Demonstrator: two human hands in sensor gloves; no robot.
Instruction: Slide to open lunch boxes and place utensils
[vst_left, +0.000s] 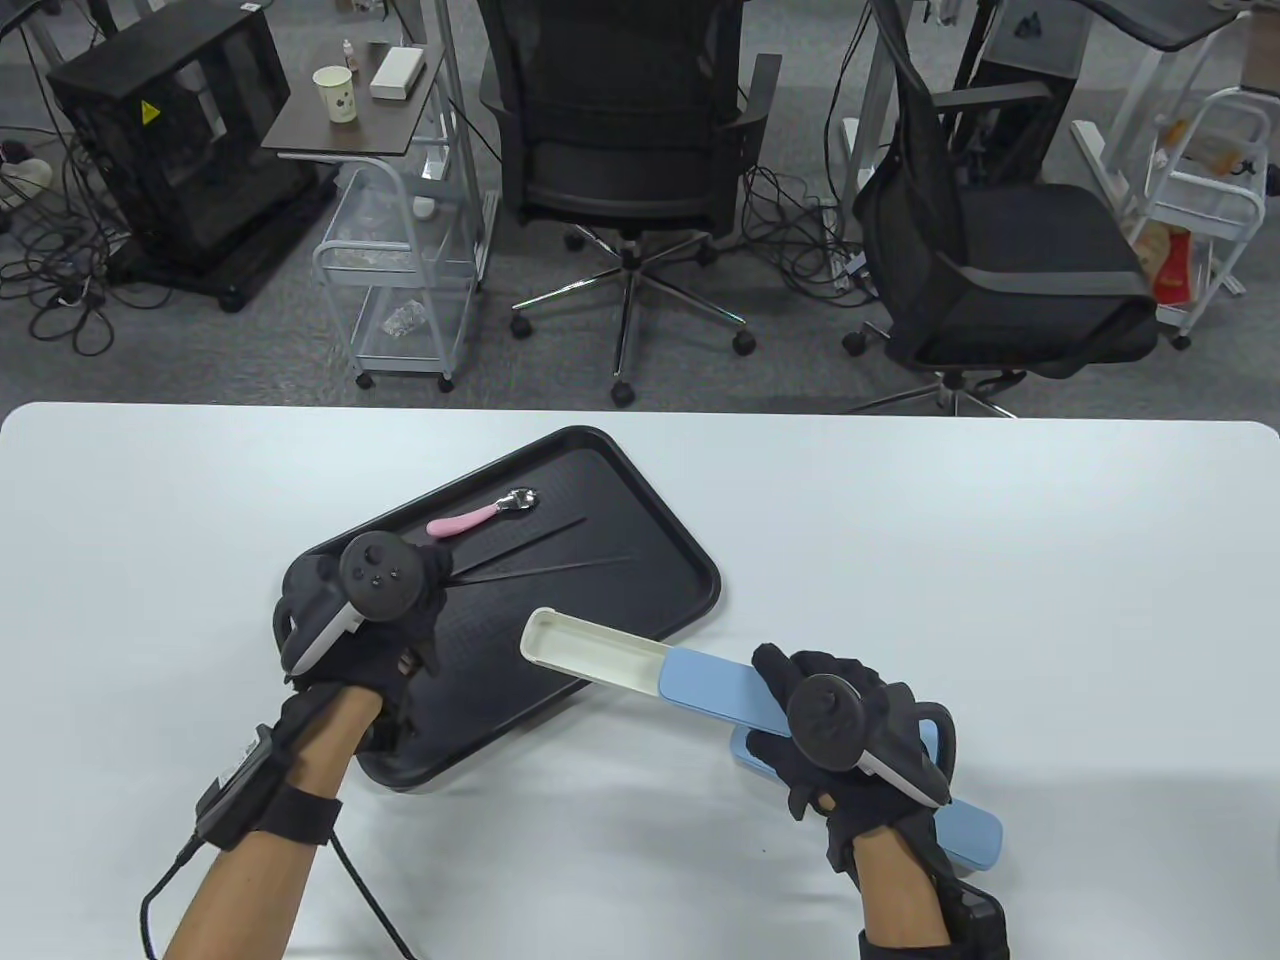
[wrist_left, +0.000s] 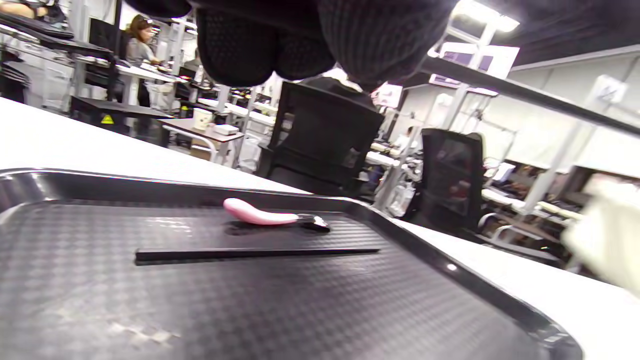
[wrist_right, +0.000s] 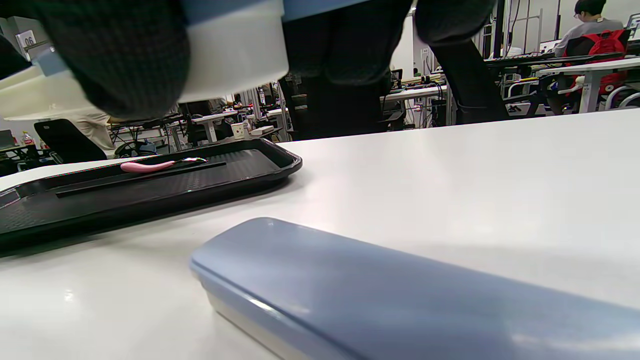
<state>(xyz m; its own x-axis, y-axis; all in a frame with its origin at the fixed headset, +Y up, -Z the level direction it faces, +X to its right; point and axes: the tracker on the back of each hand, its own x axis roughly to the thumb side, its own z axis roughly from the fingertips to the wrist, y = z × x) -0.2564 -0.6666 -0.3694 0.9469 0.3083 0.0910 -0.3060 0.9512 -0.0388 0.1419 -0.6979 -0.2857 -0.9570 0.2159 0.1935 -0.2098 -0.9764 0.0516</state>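
A black tray (vst_left: 620, 500) holds a pink-handled spoon (vst_left: 480, 517) and black chopsticks (vst_left: 540, 560). My left hand (vst_left: 415, 590) hovers over the tray's left part, by the near ends of the chopsticks, and holds nothing; its fingers (wrist_left: 250, 50) hang above the tray (wrist_left: 425, 250), with the spoon (wrist_left: 260, 216) and chopsticks (wrist_left: 255, 254) lying flat. My right hand (vst_left: 800, 700) grips a long lunch box above the table. Its blue lid (vst_left: 710, 685) is slid partly back and its empty white base (vst_left: 590, 650) reaches over the tray's near edge. A second, closed blue box (vst_left: 975, 835) lies under that hand.
The closed box (wrist_right: 400, 290) fills the foreground of the right wrist view, with the tray (wrist_right: 280, 165) beyond it at left. The white table (vst_left: 1000, 560) stretches to the right. Office chairs (vst_left: 630, 150) and carts stand beyond the far edge.
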